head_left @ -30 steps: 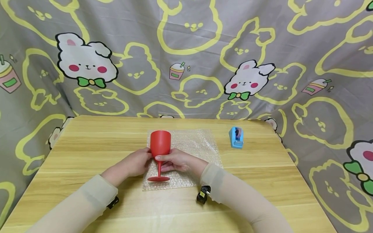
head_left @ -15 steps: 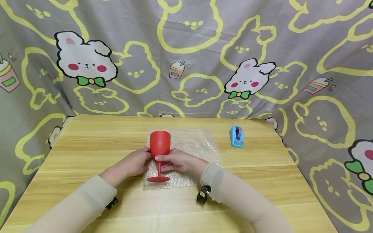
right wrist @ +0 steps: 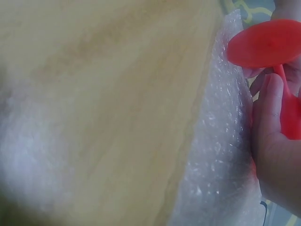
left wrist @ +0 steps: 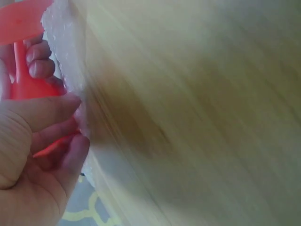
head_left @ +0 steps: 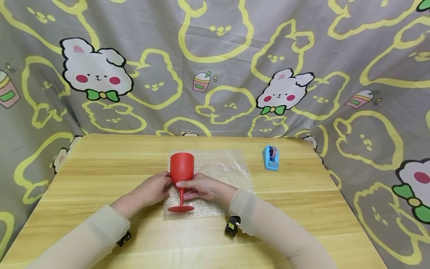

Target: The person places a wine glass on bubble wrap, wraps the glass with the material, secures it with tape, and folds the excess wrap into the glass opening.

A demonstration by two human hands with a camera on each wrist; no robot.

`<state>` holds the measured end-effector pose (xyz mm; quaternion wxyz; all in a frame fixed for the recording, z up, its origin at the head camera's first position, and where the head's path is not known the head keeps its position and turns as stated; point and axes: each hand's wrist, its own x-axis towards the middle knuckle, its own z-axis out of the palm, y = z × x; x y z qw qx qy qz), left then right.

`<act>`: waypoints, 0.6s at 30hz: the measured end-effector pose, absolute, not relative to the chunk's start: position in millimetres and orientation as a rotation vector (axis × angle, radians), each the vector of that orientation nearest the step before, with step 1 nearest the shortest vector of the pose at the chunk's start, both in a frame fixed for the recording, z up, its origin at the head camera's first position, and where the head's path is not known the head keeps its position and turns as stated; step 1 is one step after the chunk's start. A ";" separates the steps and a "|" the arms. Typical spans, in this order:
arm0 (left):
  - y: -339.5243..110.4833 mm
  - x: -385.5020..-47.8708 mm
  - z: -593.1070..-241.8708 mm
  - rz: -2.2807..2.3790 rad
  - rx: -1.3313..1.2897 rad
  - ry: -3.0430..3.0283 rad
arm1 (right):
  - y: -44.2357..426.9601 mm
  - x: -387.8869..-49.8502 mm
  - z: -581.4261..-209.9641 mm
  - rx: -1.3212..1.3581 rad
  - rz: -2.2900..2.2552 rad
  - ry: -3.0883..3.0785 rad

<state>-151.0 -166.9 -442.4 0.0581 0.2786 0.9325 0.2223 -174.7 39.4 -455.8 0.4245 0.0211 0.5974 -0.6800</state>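
Observation:
A red goblet [head_left: 181, 167] is tilted over a sheet of bubble wrap [head_left: 223, 164], its foot towards the near side. My right hand [head_left: 205, 186] grips it where bowl and stem meet, thumb across the front; the other fingers are partly behind the stem. My left hand [head_left: 152, 189] is at the bowl's left side, over the wrap's left part. The left wrist view shows the left hand's fingertips [left wrist: 80, 141] at the wrap, with red bowl visible between the digits. Whether they pinch the wrap or the bowl cannot be made out.
A blue tape dispenser [head_left: 271, 158] stands at the back right of the wooden table [head_left: 111, 157]. Patterned grey cloth [head_left: 161, 22] hangs behind the table and at both sides. Small black devices are at both wrists.
The head view has shifted slightly, moving the whole scene a little to the left in the picture. Both hands keep nearly the same pose around the goblet.

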 end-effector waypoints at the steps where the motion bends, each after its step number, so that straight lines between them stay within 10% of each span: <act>1: -166.6 -150.6 -441.9 0.678 0.836 2.829 | 39.5 -174.7 -456.1 0.054 -1.702 1.492; 18: -165.7 -153.1 -444.7 1.204 0.236 2.642 | 36.8 -173.9 -461.5 0.070 -1.715 1.512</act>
